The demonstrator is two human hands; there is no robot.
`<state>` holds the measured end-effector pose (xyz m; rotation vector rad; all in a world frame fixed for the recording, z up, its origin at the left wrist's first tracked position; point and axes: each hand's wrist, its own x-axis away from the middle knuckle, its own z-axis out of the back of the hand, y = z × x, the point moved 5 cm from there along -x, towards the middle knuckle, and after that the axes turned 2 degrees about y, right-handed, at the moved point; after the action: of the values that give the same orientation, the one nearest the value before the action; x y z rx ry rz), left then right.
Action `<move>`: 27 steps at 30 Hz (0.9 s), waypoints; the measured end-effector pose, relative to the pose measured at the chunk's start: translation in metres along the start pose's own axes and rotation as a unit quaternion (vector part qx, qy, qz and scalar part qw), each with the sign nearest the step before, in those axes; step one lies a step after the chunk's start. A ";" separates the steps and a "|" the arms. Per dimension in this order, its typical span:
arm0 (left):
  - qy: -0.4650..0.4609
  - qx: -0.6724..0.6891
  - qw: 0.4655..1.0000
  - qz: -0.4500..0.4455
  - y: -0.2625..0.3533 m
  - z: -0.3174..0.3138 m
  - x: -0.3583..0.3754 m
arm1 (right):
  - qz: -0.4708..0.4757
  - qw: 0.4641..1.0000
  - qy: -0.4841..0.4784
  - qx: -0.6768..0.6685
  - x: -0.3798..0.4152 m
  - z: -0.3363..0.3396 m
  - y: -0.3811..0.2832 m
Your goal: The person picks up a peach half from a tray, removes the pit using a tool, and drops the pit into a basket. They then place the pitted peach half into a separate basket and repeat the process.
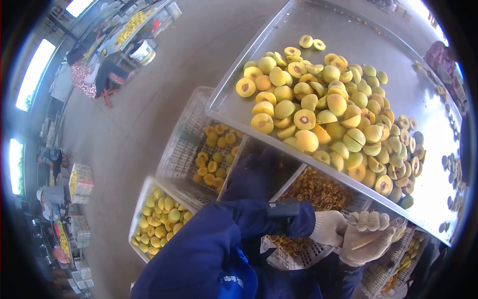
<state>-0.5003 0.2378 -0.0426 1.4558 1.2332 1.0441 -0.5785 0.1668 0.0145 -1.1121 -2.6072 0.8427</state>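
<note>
Both my hands wear pale knitted gloves and meet just below the near edge of a metal tray table. My left hand (328, 228) has its fingers curled against my other glove; whether it grips anything is hidden. Beneath it, my right hand (367, 253) is bent closed, with a slim tan piece (366, 240) across it that I cannot identify. On the metal tray (284, 40) lies a heap of yellow-green apricots (336, 103), many halved with brown centres showing. Under my left forearm, a crate holds brown pit-like pieces (318, 189).
Left of my arm stand a white crate (191, 117) of apricot halves and another crate (135, 230) with yellow fruit. A further crate (393, 266) is at lower right. Across the floor sits a person (84, 74) near a white bucket (143, 52); others work along the left wall.
</note>
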 end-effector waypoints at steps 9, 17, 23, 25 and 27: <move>-0.027 -0.252 0.966 0.049 0.000 0.002 -0.001 | 0.009 0.998 0.038 0.049 0.009 0.008 0.010; -0.043 -0.019 0.997 0.058 -0.005 -0.002 0.004 | 0.056 0.988 0.030 0.142 0.008 0.021 0.003; -0.082 -0.240 0.964 0.076 -0.015 -0.010 -0.002 | 0.064 0.978 0.024 0.195 0.016 0.035 0.013; -0.120 -0.297 0.945 0.070 -0.021 -0.022 -0.001 | 0.073 0.967 0.069 0.236 0.012 0.031 0.014; -0.121 -0.315 0.937 0.095 -0.018 -0.023 -0.002 | 0.084 0.964 0.045 0.246 0.005 0.022 0.015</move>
<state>-0.5267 0.2394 -0.0557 1.1575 0.5111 1.2042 -0.5811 0.1691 -0.0122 -1.1903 -2.0755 1.3462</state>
